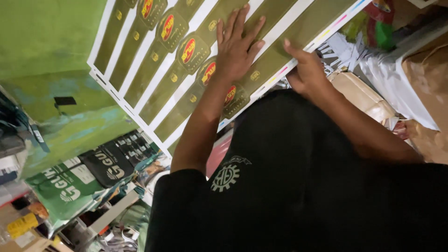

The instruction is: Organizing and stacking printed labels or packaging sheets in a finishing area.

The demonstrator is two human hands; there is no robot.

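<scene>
A large printed sheet [154, 79] lies flat on a green bench [46, 42], reaching from the top of the view down toward the person's chest. It is white, with rows of long olive-gold label shapes, each bearing a small red and yellow oval.

The left hand [235, 46] rests palm down on the sheet, fingers spread wide and flat, gripping nothing. The right hand [305, 70] is at the sheet's near edge, beside a strip of small colour marks; its fingers curl at that edge with the thumb on top, and it seems to pinch the paper, though the underside is hidden.

Right of the sheet are brown paper bags [429, 79], a heap of white paper offcuts [392, 79] and something red and green [380, 23]. Lower left, below the bench, stand green and black packets [88, 177] and a yellow object [21, 225]. The person wears a black shirt [298, 196].
</scene>
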